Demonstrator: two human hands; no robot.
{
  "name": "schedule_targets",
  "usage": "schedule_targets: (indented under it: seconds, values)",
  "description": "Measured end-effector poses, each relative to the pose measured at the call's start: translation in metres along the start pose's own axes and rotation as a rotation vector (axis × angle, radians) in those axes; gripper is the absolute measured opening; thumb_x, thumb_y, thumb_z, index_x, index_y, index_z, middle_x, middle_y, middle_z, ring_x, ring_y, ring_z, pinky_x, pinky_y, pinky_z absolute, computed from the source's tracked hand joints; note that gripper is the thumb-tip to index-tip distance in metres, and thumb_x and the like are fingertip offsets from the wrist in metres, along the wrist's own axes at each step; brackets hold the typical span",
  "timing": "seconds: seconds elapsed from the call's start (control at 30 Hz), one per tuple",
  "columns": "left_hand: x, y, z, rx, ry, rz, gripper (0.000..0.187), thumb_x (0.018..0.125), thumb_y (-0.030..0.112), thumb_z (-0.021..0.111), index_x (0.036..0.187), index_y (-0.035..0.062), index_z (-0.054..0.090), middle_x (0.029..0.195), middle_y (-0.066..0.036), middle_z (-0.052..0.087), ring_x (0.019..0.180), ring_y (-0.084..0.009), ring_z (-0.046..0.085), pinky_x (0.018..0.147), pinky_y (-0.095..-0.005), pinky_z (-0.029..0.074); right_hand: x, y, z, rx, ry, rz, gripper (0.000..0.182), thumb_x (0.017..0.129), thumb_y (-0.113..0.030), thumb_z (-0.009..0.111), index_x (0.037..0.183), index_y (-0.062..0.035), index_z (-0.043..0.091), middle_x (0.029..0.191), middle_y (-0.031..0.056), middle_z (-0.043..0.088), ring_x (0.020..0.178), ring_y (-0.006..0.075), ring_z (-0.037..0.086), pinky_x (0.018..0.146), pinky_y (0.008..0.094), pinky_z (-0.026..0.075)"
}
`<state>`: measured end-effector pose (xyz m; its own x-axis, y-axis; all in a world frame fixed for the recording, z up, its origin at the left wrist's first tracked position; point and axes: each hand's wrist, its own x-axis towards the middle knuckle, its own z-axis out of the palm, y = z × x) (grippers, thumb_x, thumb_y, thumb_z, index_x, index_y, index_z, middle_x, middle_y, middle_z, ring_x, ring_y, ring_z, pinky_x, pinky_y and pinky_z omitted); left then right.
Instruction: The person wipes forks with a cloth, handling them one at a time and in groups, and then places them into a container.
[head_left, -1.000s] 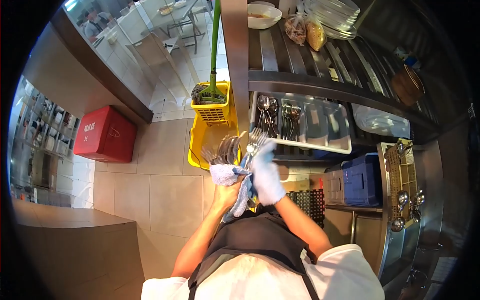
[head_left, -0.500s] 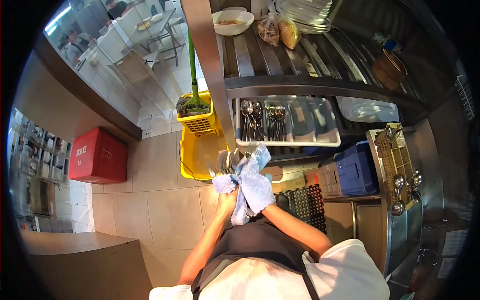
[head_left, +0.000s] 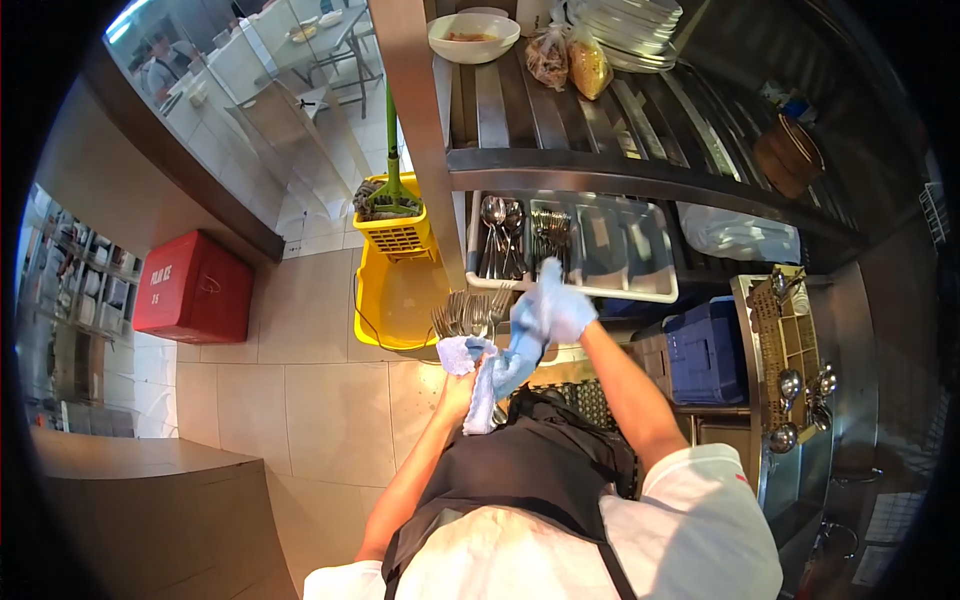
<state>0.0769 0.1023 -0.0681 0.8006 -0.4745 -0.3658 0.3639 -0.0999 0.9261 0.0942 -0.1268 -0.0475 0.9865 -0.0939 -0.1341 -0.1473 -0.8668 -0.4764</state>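
Observation:
A bunch of forks (head_left: 466, 314) stands tines up in my left hand (head_left: 457, 392), which is closed around them through a pale blue cloth (head_left: 512, 368). The same cloth stretches across to my right hand (head_left: 565, 308) and covers its fingers. My right hand is raised at the front rim of a white cutlery tray (head_left: 625, 292), overlapping it in this view. One fork (head_left: 501, 298) leans away from the bunch toward that hand. Inside the tray, spoons (head_left: 500, 225) lie in the left compartment and more forks (head_left: 550, 228) in the one beside it.
Above the tray, a slatted shelf (head_left: 640, 170) holds a white bowl (head_left: 474, 48), tied bags (head_left: 590, 70) and stacked plates (head_left: 630, 30). A yellow mop bucket (head_left: 390, 300) stands left of the shelf post, near a red box (head_left: 195, 288). Blue bins (head_left: 708, 350) sit at right.
My right hand has moved up and right toward the tray, drawing the cloth with it. More of the forks shows in my left hand, which has stayed nearly in place.

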Motion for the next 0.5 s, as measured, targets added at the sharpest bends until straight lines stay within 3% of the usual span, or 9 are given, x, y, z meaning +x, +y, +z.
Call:
schedule_targets:
  seconds: [0.07, 0.1, 0.13, 0.17, 0.2, 0.27, 0.33, 0.37, 0.5]
  values:
    - [0.005, 0.008, 0.001, -0.108, 0.006, 0.047, 0.021, 0.086, 0.022, 0.051, 0.099, 0.0058, 0.053, 0.084, -0.002, 0.055, 0.076, -0.0106, 0.052, 0.064, -0.0253, 0.043, -0.025, -0.05, -0.007, 0.182, -0.017, -0.097, 0.044, 0.079, -0.02, 0.048, 0.095, 0.015, 0.027, 0.073, 0.0226, 0.055, 0.068, 0.0312, 0.059, 0.063, 0.0373, 0.047]
    - [0.006, 0.01, -0.002, -0.148, -0.043, -0.013, 0.019, 0.086, 0.021, 0.051, 0.097, 0.0064, 0.053, 0.082, -0.001, 0.055, 0.075, -0.0094, 0.052, 0.063, -0.0243, 0.043, -0.009, -0.021, 0.061, 0.436, -0.006, -0.058, 0.036, 0.078, -0.018, 0.048, 0.092, 0.0106, 0.031, 0.072, 0.0208, 0.055, 0.067, 0.0313, 0.058, 0.062, 0.038, 0.046]
    - [0.005, 0.01, -0.006, -0.184, -0.093, -0.072, 0.016, 0.086, 0.019, 0.052, 0.096, 0.007, 0.054, 0.08, -0.001, 0.055, 0.074, -0.0083, 0.051, 0.061, -0.0233, 0.043, -0.008, -0.021, 0.076, 0.402, 0.06, -0.139, 0.03, 0.076, -0.018, 0.048, 0.089, 0.0065, 0.036, 0.072, 0.0195, 0.055, 0.067, 0.0318, 0.058, 0.061, 0.039, 0.046]
    - [0.019, -0.018, -0.015, -0.054, -0.058, -0.077, 0.027, 0.086, 0.026, 0.05, 0.102, 0.0045, 0.054, 0.089, -0.002, 0.056, 0.079, -0.011, 0.052, 0.068, -0.0272, 0.043, -0.006, -0.022, 0.09, 0.362, 0.129, -0.217, 0.024, 0.075, -0.017, 0.048, 0.086, 0.0023, 0.041, 0.072, 0.0182, 0.054, 0.066, 0.0324, 0.057, 0.06, 0.04, 0.045]
    - [0.019, -0.017, -0.017, -0.046, -0.054, -0.078, 0.027, 0.086, 0.026, 0.05, 0.102, 0.0045, 0.054, 0.089, -0.002, 0.056, 0.079, -0.011, 0.052, 0.068, -0.0272, 0.043, -0.024, -0.062, 0.041, 0.026, 0.251, -0.411, 0.019, 0.074, -0.017, 0.048, 0.084, -0.0015, 0.046, 0.073, 0.0174, 0.054, 0.065, 0.0334, 0.056, 0.059, 0.0412, 0.045]
    - [0.016, -0.007, -0.013, 0.038, -0.027, 0.011, 0.029, 0.086, 0.026, 0.049, 0.103, 0.0031, 0.053, 0.091, -0.003, 0.055, 0.081, -0.0119, 0.051, 0.069, -0.0278, 0.043, -0.021, -0.08, 0.034, 0.007, 0.176, -0.295, 0.014, 0.074, -0.022, 0.047, 0.076, -0.0076, 0.05, 0.074, 0.0179, 0.053, 0.064, 0.0362, 0.055, 0.059, 0.0435, 0.044]
    - [0.013, -0.007, -0.014, 0.071, 0.066, 0.03, 0.022, 0.085, 0.019, 0.047, 0.094, 0.0003, 0.054, 0.083, -0.005, 0.057, 0.077, -0.0152, 0.051, 0.07, -0.03, 0.041, -0.02, -0.078, 0.051, 0.015, 0.116, -0.13, 0.028, 0.074, -0.035, 0.048, 0.081, -0.0093, 0.056, 0.073, 0.02, 0.055, 0.069, 0.0353, 0.057, 0.06, 0.0424, 0.045]
    - [0.015, -0.013, -0.019, 0.101, 0.068, 0.071, 0.024, 0.085, 0.019, 0.046, 0.096, -0.0005, 0.053, 0.086, -0.008, 0.057, 0.08, -0.0165, 0.051, 0.072, -0.0309, 0.041, -0.031, -0.096, 0.033, 0.206, -0.004, 0.119, 0.022, 0.077, -0.025, 0.044, 0.084, -0.0071, 0.055, 0.079, 0.0202, 0.056, 0.07, 0.0363, 0.057, 0.061, 0.0439, 0.045]
    - [0.0, 0.01, -0.028, 0.324, -0.003, 0.082, 0.029, 0.084, 0.021, 0.043, 0.1, -0.0013, 0.052, 0.095, -0.016, 0.057, 0.093, -0.0222, 0.052, 0.08, -0.034, 0.04, -0.047, -0.108, 0.029, 0.012, -0.006, -0.064, 0.023, 0.08, -0.023, 0.042, 0.087, -0.0064, 0.055, 0.076, 0.0214, 0.057, 0.07, 0.035, 0.058, 0.062, 0.0432, 0.046]
